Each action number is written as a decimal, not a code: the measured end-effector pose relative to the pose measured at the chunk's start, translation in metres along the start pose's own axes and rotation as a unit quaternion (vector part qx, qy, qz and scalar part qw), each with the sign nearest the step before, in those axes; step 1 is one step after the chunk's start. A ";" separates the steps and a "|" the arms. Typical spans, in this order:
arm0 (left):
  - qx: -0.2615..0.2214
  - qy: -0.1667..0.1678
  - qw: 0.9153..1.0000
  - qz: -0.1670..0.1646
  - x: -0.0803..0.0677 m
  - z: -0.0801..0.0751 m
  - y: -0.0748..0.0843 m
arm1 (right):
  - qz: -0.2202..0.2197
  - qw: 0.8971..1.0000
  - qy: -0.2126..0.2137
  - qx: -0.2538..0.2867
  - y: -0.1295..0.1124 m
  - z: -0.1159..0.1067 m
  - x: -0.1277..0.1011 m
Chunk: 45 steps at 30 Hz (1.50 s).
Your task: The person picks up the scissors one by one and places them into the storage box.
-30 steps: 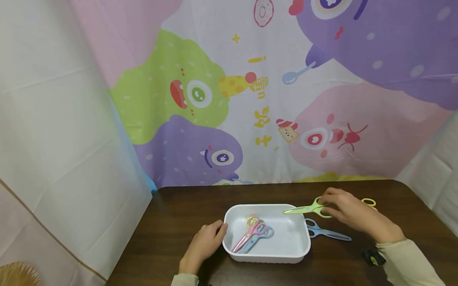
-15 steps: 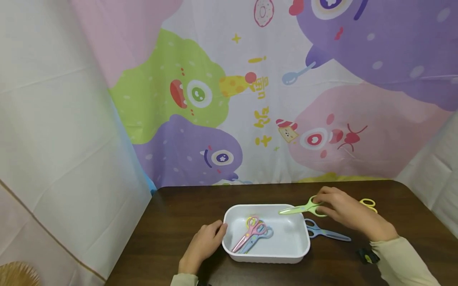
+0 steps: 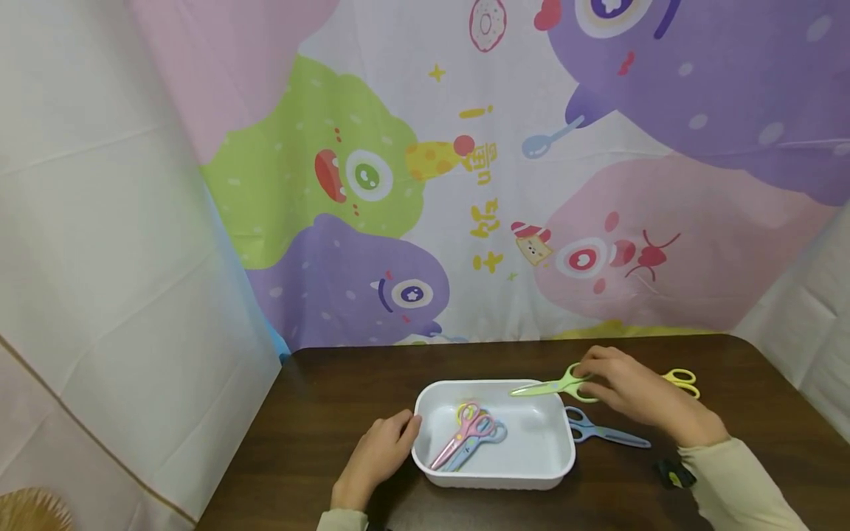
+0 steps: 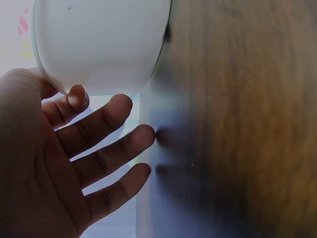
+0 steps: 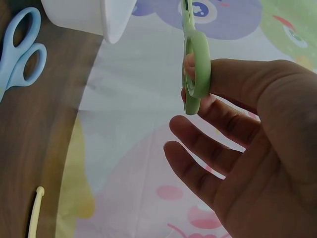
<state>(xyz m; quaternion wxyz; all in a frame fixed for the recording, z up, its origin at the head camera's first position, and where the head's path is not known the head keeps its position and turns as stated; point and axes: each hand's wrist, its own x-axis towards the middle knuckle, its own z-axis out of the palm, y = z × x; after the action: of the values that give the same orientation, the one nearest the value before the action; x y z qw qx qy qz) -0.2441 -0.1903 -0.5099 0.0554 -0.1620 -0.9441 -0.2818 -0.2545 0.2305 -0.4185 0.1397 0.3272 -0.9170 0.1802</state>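
Green scissors (image 3: 554,385): pinched at the handle loops by the right hand (image 3: 631,394), thumb and forefinger closed on the green ring, the other fingers (image 5: 198,144) loosely spread and holding nothing. The scissors are lifted off the table (image 3: 332,398), long axis roughly level, blades pointing toward the person's left, with the tip over the far right corner of the white tray (image 3: 561,450); the handles lie on the right-hand side, so the right hand is the nearer and the only one in contact. White tray: rectangular, shallow, standing on the dark wooden table in front of the person; it contains pink scissors (image 3: 461,435) and blue scissors (image 3: 481,440) lying side by side, diagonal, with handles toward the far right. Left hand (image 3: 375,457): relaxed and open, fingers nearly straight, resting on the table with fingertips against the tray's near left wall, gripping nothing. Second blue scissors (image 3: 604,431): flat on the table just right of the tray, below the right hand. Yellow scissors (image 3: 682,381): on the table behind the right hand, partly hidden. Backdrop: cartoon-monster cloth (image 3: 465,184).
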 end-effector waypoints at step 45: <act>0.013 -0.005 1.000 0.004 -0.001 -0.004 0.004 | -0.002 1.000 -0.017 0.025 -0.001 0.018 0.005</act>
<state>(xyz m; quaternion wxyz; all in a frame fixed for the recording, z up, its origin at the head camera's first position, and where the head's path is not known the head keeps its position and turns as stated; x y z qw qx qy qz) -0.2415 -0.1894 -0.5050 0.0534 -0.1666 -0.9472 -0.2687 -0.2601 0.2194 -0.4324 0.1158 0.3351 -0.9140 0.1971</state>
